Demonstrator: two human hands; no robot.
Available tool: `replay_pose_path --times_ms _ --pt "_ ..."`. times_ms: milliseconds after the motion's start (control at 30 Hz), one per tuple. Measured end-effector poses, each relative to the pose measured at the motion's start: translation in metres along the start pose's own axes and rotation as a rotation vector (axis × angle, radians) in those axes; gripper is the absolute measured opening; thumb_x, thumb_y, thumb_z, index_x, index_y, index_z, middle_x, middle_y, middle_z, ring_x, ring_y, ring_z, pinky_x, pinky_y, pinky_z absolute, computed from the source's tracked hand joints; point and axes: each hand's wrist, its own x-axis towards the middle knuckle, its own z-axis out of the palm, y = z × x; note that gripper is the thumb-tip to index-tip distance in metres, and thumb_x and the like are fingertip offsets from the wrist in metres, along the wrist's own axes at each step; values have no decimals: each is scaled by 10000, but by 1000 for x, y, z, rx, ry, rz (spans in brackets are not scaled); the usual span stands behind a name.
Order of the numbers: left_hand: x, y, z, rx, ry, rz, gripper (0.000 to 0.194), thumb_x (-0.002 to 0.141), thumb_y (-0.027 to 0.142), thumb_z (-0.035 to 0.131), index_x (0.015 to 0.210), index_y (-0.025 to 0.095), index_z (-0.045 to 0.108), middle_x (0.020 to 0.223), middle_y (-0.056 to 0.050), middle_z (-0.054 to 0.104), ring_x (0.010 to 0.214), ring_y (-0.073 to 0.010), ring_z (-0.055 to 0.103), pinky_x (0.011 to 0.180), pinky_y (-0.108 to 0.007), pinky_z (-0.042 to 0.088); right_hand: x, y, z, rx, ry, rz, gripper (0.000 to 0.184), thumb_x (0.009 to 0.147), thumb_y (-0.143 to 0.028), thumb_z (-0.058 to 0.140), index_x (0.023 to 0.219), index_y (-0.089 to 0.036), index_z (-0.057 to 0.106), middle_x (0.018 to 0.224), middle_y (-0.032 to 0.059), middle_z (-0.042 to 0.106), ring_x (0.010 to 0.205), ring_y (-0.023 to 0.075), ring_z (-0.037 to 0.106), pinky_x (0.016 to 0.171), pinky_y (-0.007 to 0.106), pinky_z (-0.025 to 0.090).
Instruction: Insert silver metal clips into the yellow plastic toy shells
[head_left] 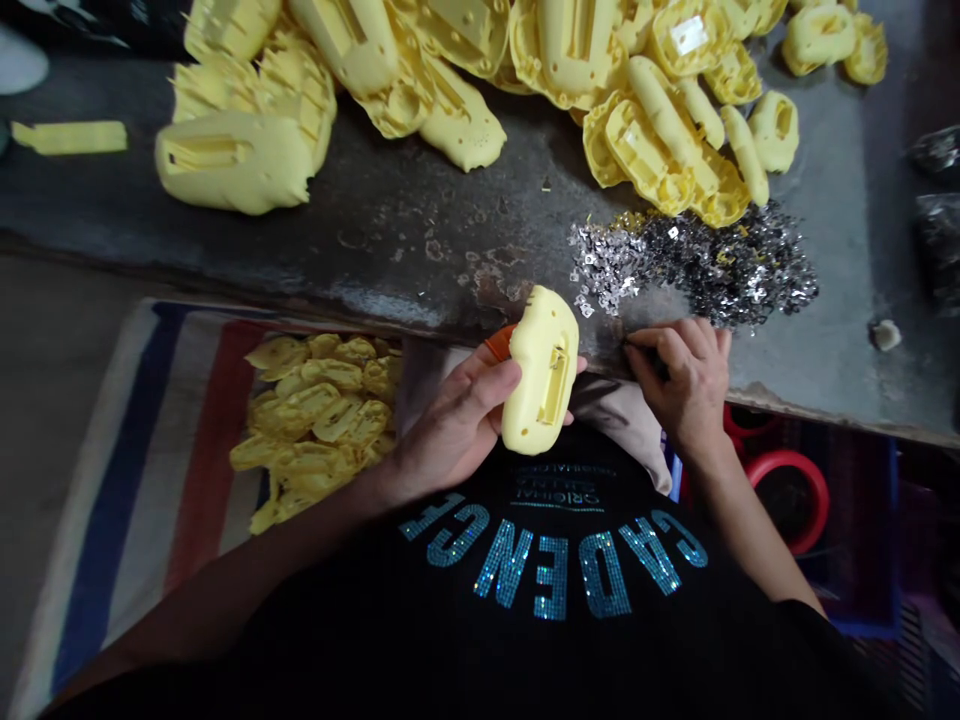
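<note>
1. Gripping the yellow shell [534,365] from its left side, my left hand [457,420] sets its thumb along the near edge, fingers behind; I judge a firm hold best, thumb clear of the slot [553,388].
2. My right hand [684,385] is curled at the edge of the counter [420,215], thumb and forefinger tips close together; I cannot tell whether they pinch anything.
3. My forearms angle inward, the shell tilted above my lap, near the counter's edge.
4. Just beyond my right hand lie small metal pieces [739,265]; a low, loose wrist seems to suit parts that fine.
5. Farther out, more yellow shells [574,45] sit heaped.
</note>
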Motion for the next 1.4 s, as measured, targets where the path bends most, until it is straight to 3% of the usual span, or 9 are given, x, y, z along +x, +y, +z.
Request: replay_pose_path --times_ms 100,167,300,400,567,700,967,1167,1400 --pt "1 -1 0 3 3 10 930 985 655 914 1758 273 566 1590 -187 806 1348 -379 844 646 -246 691 6 -1 1 42 -50 -36 98 1165 -269 694 1124 -296 780 1049 29 827 971 269 686 910 456 447" --pt "1 -1 0 8 8 18 945 979 671 911 1761 271 564 1594 -188 805 1305 -371 861 560 -212 629 10 0 2 58 -127 -25 118 1165 -272 676 1139 -303 786 1065 38 825 1000 281 691 915 460 463" --pt "0 0 2 14 12 44 937 988 673 901 1763 262 571 1598 -188 803 1339 -366 846 638 -232 668 10 4 -1 95 -145 46 114 1146 -293 675 1072 -287 761 1022 56 799 1011 299 698 913 476 495" --pt "-1 0 0 4 9 32 865 1008 653 894 1729 270 608 1559 -169 825 1310 -344 855 786 -285 728 8 4 -8 277 -105 127 94 1129 -302 679 1057 -283 736 1050 59 813 1019 288 736 933 481 550" --pt "3 1 -5 -62 -185 -187 818 1040 742 781 1669 235 650 1434 -197 869 891 -292 903 480 -233 587 22 -8 -34 825 -181 247 154 1110 -436 785 1095 -287 748 1017 40 806 902 237 766 816 414 632" --pt "8 2 0 -97 -299 -335 992 994 801 775 1780 241 542 1402 -222 874 828 -299 894 439 -229 558 42 -19 -53 976 -324 217 188 1060 -460 889 1015 -296 807 939 10 818 831 218 774 778 396 661" --pt "7 -2 11 -12 -277 -399 996 953 851 753 1719 235 597 1407 -214 867 904 -360 895 492 -315 617 53 -26 -67 991 -416 195 199 1056 -499 896 1037 -304 857 958 6 850 779 201 781 659 363 670" --pt "3 -2 16 14 -248 -374 967 965 902 733 1677 252 656 1282 -161 886 989 -393 890 526 -338 634 50 -31 -71 858 -335 122 52 1072 -338 855 1041 -324 814 984 -16 843 860 209 778 762 387 661" --pt "1 -4 19 -57 -274 -332 909 988 852 798 1696 313 612 1405 -146 863 1040 -362 913 599 -310 689 44 -42 -76 676 -251 58 109 1060 -262 826 1001 -333 769 960 -23 838 784 211 759 730 401 626"
